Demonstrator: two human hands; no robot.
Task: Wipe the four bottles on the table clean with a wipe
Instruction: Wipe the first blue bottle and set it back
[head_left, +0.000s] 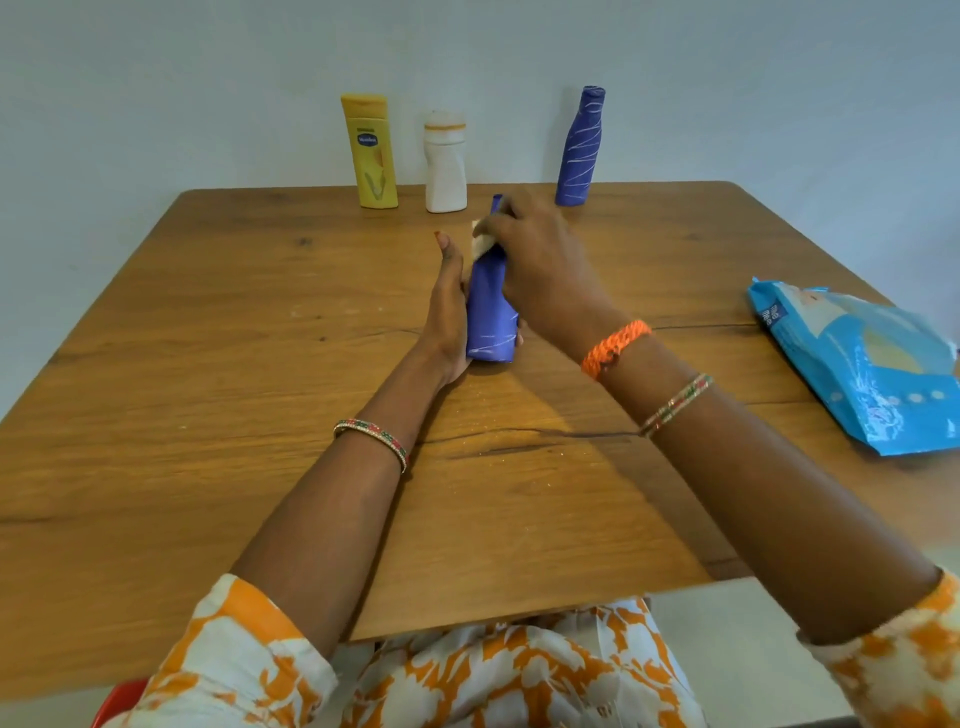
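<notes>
Purple bottle mid-table, between hands.

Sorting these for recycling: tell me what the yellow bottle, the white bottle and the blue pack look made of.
Yellow bottle: seemingly plastic, smooth and slightly glossy, with a printed label.
White bottle: likely matte opaque plastic, moulded waist.
Blue pack: thin plastic film, shiny and creased, probably a wipes pouch.

Three bottles along table far edge; wipes pack right.
</notes>
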